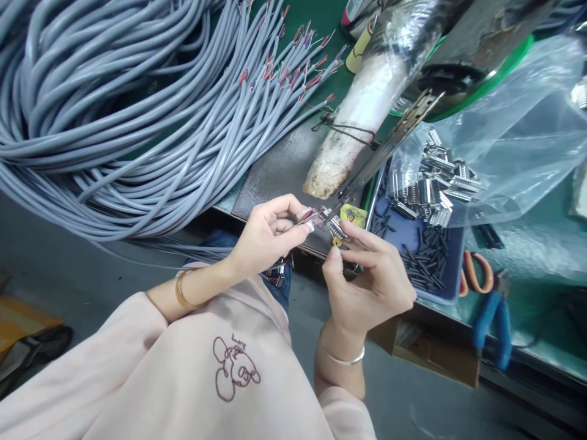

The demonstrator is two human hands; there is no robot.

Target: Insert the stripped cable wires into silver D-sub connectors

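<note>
My left hand is closed, pinching the coloured wires at a stripped grey cable end between thumb and fingers. Those wires meet a small silvery multi-pin connector just to the right. My right hand grips the connector's near end with thumb and index finger. A narrow metal arm slants down from the upper right, its lower tip close above the connector. Whether the tip touches it, I cannot tell. A yellow tag-like piece lies just behind the connector.
Bundled grey cables with stripped ends fill the upper left. A clear bag of metal connectors lies over a blue tray with black sleeves. Blue-handled pliers rest at the bench edge. A plastic-wrapped tube overhangs the work.
</note>
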